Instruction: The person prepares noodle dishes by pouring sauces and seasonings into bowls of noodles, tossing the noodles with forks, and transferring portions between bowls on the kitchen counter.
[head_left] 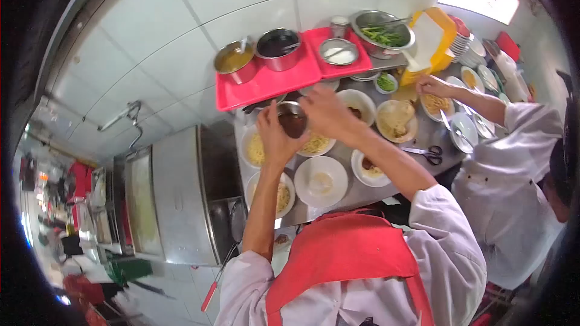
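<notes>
My left hand [273, 139] is wrapped around a small metal bowl [295, 106] of dark red-brown sauce, held above the counter. Beside the bowl's right rim, my right hand [329, 113] is closed and a little blurred; what its fingers hold, if anything, I cannot make out. Below the hands are white bowls of noodles, one at the left [255, 150] and one partly covered [316, 143]. A mostly bare white bowl [320, 202] stands nearest my apron. Right of it, another bowl [365, 175] has dark sauce on its noodles.
Pink trays [266, 92] hold pots and a white-filled bowl [338, 55]. Behind stands a metal bowl of greens [386, 37]. Scissors [430, 154] lie on the counter [417, 175]. At right, a co-worker's hand [434, 86] is over a noodle bowl [440, 106].
</notes>
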Demonstrator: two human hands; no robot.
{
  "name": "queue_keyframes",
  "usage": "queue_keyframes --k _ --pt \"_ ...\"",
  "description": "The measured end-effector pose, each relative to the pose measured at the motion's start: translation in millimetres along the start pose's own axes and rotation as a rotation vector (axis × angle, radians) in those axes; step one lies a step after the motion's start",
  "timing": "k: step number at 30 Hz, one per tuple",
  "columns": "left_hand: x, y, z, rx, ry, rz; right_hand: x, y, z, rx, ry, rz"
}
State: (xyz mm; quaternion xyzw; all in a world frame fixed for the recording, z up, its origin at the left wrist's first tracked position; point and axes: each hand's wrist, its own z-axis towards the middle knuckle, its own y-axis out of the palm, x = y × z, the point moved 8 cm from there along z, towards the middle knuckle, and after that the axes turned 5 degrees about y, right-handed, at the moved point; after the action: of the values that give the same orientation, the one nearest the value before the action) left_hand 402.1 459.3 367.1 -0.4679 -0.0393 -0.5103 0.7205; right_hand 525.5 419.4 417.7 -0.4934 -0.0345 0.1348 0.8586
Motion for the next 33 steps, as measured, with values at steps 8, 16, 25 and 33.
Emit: queue_keyframes --k 8,16,25,33 --pt "7 11 -2 -0.021 -0.002 0.054 44 57 -14 -0.243 0.407 0.430" --pt "-16 4 -6 -0.001 -0.045 0.060 80 15 -25 -0.015 0.420 0.634" --pt "-17 3 -4 -0.048 -0.112 0.019 30 -7 -42 0.065 -0.006 0.097" --pt "9 21 4 0.006 0.034 0.001 13 15 1 0.012 0.112 0.101"
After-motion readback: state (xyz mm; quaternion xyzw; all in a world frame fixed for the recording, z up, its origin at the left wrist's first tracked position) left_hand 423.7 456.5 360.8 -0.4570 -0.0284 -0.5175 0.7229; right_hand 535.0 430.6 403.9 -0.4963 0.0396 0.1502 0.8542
